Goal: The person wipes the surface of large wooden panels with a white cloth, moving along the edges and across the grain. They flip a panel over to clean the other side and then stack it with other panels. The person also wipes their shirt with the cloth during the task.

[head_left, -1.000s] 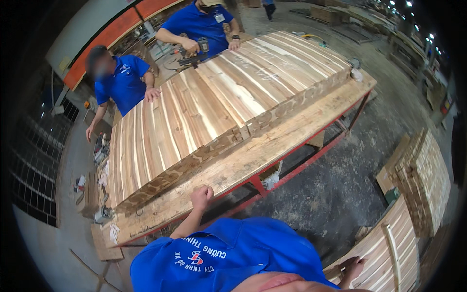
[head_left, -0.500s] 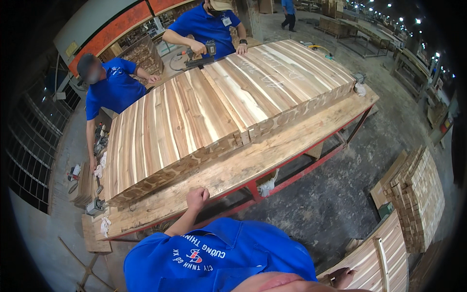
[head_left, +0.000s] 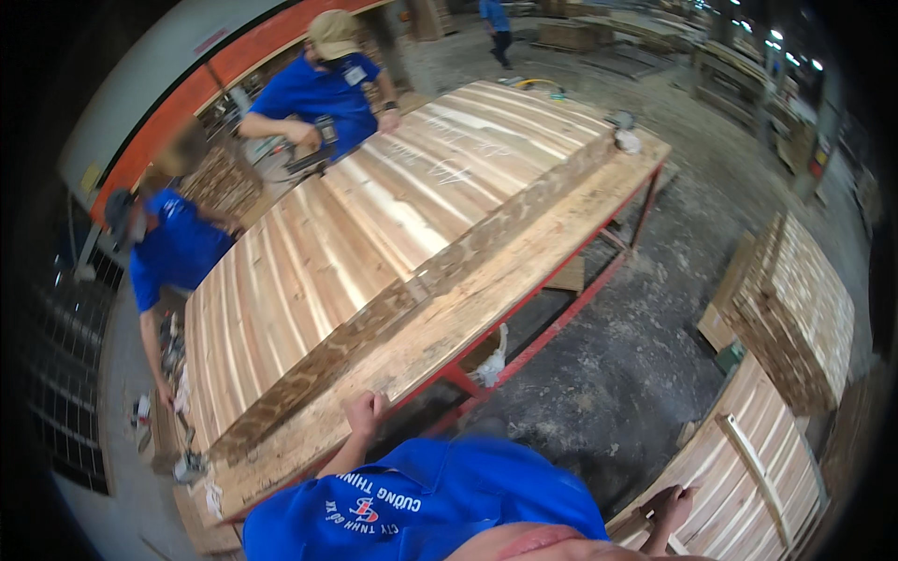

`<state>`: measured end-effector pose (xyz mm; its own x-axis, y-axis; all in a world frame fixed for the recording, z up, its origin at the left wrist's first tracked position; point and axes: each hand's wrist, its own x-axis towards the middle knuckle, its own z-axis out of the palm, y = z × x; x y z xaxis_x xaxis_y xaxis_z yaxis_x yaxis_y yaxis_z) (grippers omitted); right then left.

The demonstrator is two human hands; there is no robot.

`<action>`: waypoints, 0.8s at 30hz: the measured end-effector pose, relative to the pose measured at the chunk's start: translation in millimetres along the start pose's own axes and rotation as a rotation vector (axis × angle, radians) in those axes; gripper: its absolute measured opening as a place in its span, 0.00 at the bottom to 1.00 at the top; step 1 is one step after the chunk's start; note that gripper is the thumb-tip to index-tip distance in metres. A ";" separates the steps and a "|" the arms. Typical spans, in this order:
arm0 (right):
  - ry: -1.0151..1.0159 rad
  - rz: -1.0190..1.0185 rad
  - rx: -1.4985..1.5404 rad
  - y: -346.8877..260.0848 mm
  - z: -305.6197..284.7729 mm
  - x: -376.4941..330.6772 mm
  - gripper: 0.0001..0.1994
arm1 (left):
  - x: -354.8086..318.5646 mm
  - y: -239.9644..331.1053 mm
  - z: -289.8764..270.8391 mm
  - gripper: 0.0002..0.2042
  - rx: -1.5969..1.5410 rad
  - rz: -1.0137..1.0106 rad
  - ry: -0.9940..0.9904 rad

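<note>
i see my left hand (head_left: 363,412) low in the middle of the frame, fingers curled over the near edge of the bench (head_left: 486,290), gripping the plank there, with the big stack of glued panels (head_left: 374,224) lying on the bench just beyond it and filling the centre. my right hand (head_left: 672,510) sits at the lower right, fingers spread loosely and resting on the top board of a second pile (head_left: 748,477) beside me. two people in blue shirts work at the far side of the stack, upper left, one (head_left: 318,93) holding a power tool (head_left: 309,157) on the panels.
</note>
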<state>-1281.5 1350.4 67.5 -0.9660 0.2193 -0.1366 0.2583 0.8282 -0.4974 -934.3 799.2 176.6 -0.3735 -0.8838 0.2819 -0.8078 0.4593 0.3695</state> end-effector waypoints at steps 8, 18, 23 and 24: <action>0.023 0.135 -0.046 -13.9 -10.3 2.7 0.15 | 32.2 135.7 115.9 0.12 -0.297 0.622 -0.445; 0.041 0.269 -0.084 -28.7 -7.2 1.5 0.17 | 114.7 257.0 231.1 0.07 -0.180 0.775 -1.073; 0.031 0.344 -0.110 -38.7 -7.6 9.1 0.19 | 161.8 359.4 296.3 0.04 -0.188 1.052 -1.175; 0.028 0.355 -0.094 -41.4 -6.2 13.9 0.19 | 171.0 381.7 305.8 0.04 -0.200 1.128 -1.188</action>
<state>-1305.6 1322.3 91.5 -0.8163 0.5146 -0.2625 0.5774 0.7414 -0.3419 -1446.0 796.0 95.0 -0.8891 0.3562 -0.2874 0.1292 0.7977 0.5891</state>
